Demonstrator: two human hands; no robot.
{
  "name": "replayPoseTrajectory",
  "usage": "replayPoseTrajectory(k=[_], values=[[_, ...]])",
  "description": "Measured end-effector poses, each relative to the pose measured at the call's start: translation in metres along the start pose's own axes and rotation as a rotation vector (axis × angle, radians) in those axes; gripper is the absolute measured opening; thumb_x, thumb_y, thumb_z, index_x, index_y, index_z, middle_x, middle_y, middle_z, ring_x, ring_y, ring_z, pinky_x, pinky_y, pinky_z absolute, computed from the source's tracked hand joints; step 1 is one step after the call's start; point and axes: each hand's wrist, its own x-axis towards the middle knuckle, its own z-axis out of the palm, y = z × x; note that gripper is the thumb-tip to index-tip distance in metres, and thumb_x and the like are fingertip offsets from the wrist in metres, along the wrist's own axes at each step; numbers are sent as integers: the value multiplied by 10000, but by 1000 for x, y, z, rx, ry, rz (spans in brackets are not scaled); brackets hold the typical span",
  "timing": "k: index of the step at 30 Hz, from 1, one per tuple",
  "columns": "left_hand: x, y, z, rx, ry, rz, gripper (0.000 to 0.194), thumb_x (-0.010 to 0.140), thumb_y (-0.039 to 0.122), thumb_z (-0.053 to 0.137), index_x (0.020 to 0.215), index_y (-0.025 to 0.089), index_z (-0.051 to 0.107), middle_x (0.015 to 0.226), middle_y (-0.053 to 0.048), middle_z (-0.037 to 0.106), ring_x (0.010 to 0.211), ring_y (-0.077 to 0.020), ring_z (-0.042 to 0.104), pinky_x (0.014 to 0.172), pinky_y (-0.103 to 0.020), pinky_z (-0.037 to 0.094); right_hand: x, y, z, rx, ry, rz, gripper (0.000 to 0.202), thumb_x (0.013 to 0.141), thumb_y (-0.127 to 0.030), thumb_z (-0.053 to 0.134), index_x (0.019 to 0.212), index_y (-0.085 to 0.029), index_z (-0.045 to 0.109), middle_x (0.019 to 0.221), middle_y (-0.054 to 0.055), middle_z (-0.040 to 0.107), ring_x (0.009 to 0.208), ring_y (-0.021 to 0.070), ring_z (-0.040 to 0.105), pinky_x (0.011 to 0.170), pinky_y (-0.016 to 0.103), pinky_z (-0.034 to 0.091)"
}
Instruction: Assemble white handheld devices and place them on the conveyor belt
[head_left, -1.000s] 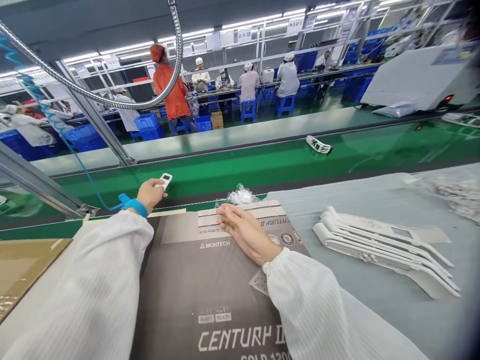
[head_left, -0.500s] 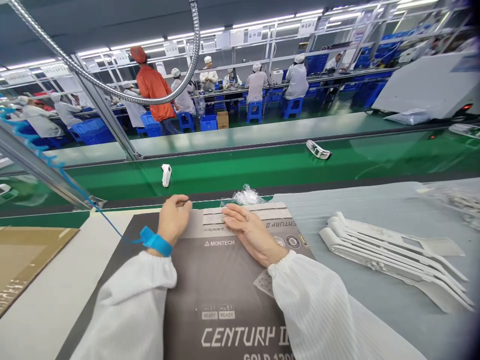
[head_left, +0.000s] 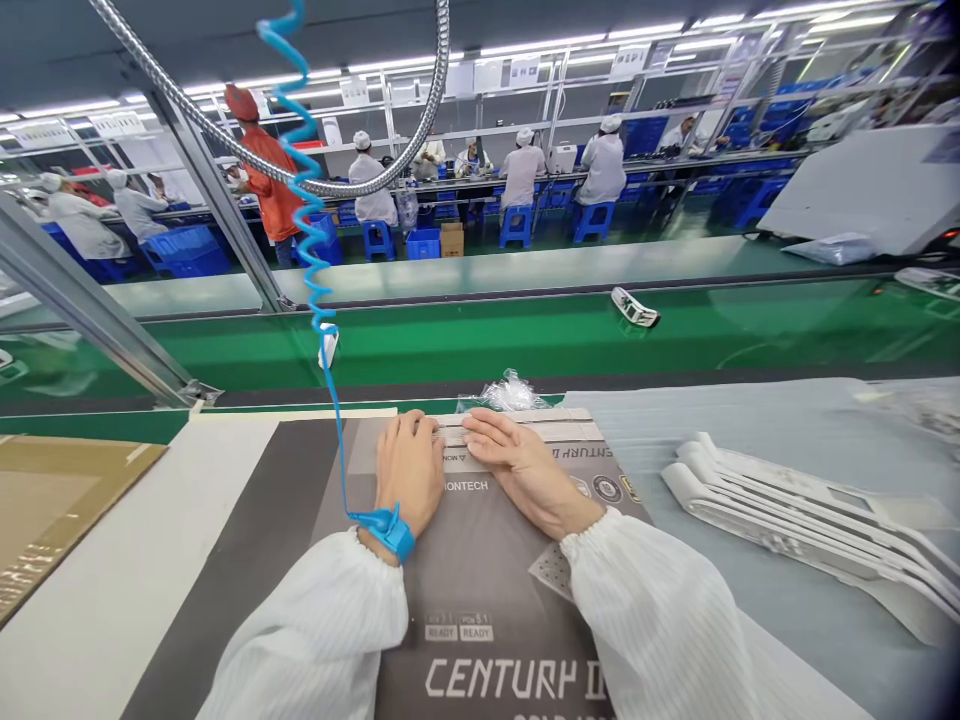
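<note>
A dark grey printed cardboard sheet (head_left: 480, 560), marked MONTECH and CENTURY II, lies in front of me. My left hand (head_left: 411, 465), with a blue wrist strap (head_left: 386, 530), rests palm down near its far edge, fingers slightly bent. Beside it, my right hand (head_left: 529, 468) lies slanted across the same edge, its fingers stretched out and close together. The fingertips of both hands are near pale strips (head_left: 566, 428) along that edge. What lies under the palms is hidden. Just beyond the hands sits crumpled clear plastic (head_left: 514, 392).
White curved plastic parts (head_left: 802, 520) are stacked on a grey mat (head_left: 622, 420) to the right. Brown cardboard (head_left: 67, 500) lies left. Behind runs a green conveyor (head_left: 480, 335) carrying a white part (head_left: 634, 307). A blue coiled cord (head_left: 304, 190) hangs to my left wrist.
My left hand has moved right and come down onto the cardboard, closer to my right hand. My right hand keeps its place on the sheet. The view has shifted slightly.
</note>
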Motion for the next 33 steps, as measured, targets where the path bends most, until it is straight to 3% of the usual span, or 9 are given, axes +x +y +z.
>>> replayPoseTrajectory(k=[4,18,33], values=[[0,-1,0,0,-2,-1,190,958,237,474,1084,179,604,1228,-97,598,1130,-272,519,932,-422,423,-2,-1,1,-2,-10,10,491,589,-64,818,1029,-234,682,1141,19,682,983,126,649,1006,279,463],[0,-1,1,12,2,-4,185,958,237,479,1082,178,604,1242,-96,598,1143,-274,516,942,-430,421,-3,-4,5,10,21,14,477,574,-62,815,1004,-222,681,1101,30,697,1098,157,624,1057,299,441],[0,-1,2,19,5,4,198,963,246,465,1090,186,605,1248,-92,597,1145,-270,518,941,-425,420,-4,-4,7,6,31,18,483,560,-65,816,996,-213,669,1075,31,701,1076,157,630,1063,315,437]])
